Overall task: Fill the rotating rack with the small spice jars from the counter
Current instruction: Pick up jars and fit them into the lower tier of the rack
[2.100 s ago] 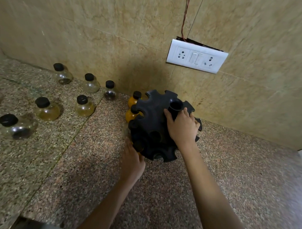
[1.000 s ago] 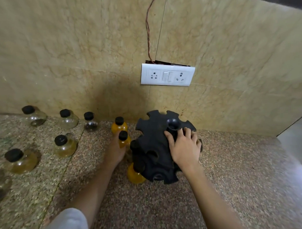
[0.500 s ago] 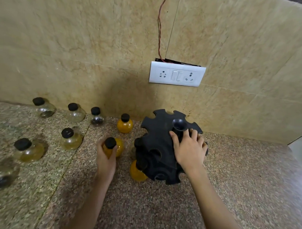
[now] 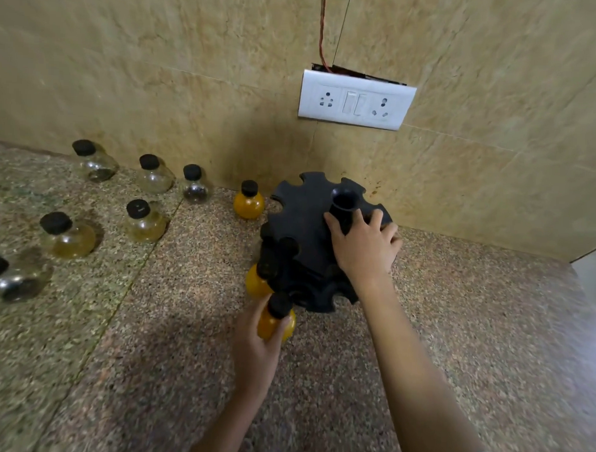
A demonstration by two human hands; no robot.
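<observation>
The black rotating rack stands on the granite counter near the wall. My right hand rests on its top beside the centre post, fingers spread. My left hand grips an orange-filled jar with a black cap just in front of the rack's lower tier. One orange jar sits in a lower slot at the rack's left. Another orange jar stands on the counter behind and left of the rack.
Several clear and yellowish jars with black caps stand at the left, among them one, one and one. A white socket plate hangs on the tiled wall with a loose wire above it.
My left hand picked an orange jar off the counter left of the rack and carried it round to the rack's front. My right hand stayed on the rack's top.
</observation>
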